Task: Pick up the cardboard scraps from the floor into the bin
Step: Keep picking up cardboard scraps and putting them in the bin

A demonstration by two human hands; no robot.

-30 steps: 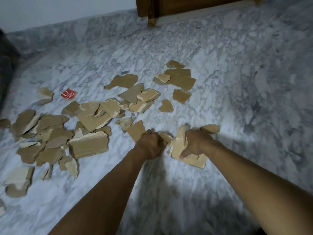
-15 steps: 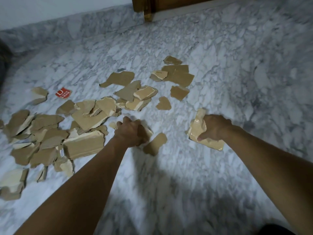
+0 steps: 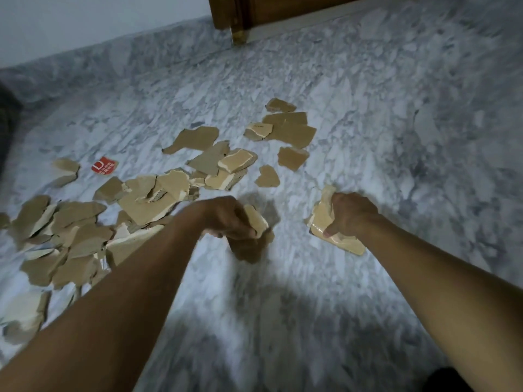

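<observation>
Several torn brown cardboard scraps (image 3: 147, 199) lie scattered over the marble floor (image 3: 368, 137), thickest at the left. My left hand (image 3: 229, 219) is closed around a few scraps (image 3: 256, 222) just above the floor, in the middle of the view. My right hand (image 3: 351, 213) grips a bunched stack of scraps (image 3: 322, 219), some with shiny tape on them. A further cluster of scraps (image 3: 291, 128) lies beyond both hands. No bin is in view.
A small red card (image 3: 103, 166) lies among the scraps at the left. A wooden door frame (image 3: 232, 12) stands at the far edge, with a marble skirting (image 3: 113, 58) along the wall. A dark object (image 3: 7, 120) sits at the far left edge.
My left hand has closed on scraps and lifted them slightly off the floor, a loose piece beneath it now raised. My right hand still holds its stack, almost unmoved.
</observation>
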